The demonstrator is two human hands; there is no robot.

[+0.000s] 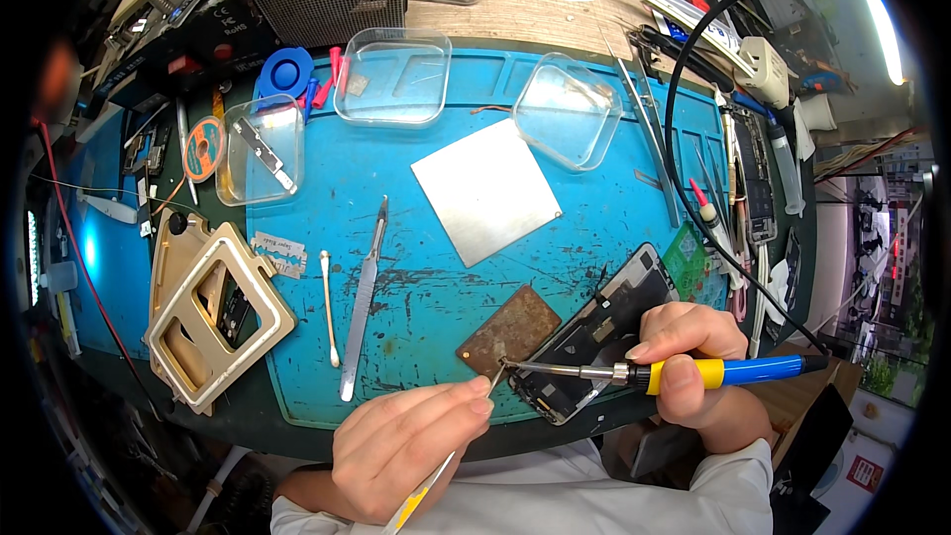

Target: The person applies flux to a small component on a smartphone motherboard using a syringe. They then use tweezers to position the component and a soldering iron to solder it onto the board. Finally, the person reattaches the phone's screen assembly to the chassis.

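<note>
My right hand grips a soldering iron by its yellow and blue handle. The iron's tip reaches left to the near edge of a small brown, worn metal plate. My left hand pinches a slim metal tool with a yellow end; whether it is tweezers or a pick I cannot tell. Its point meets the iron's tip, and any tiny part between them is too small to make out. Beneath the iron, a black phone screen assembly lies tilted, partly over the brown plate's right side.
On the blue mat lie a silver square plate, a scalpel-like tool, a cotton swab and a razor blade. A beige frame fixture stands left. Clear plastic boxes sit behind. The black cable arches along the right.
</note>
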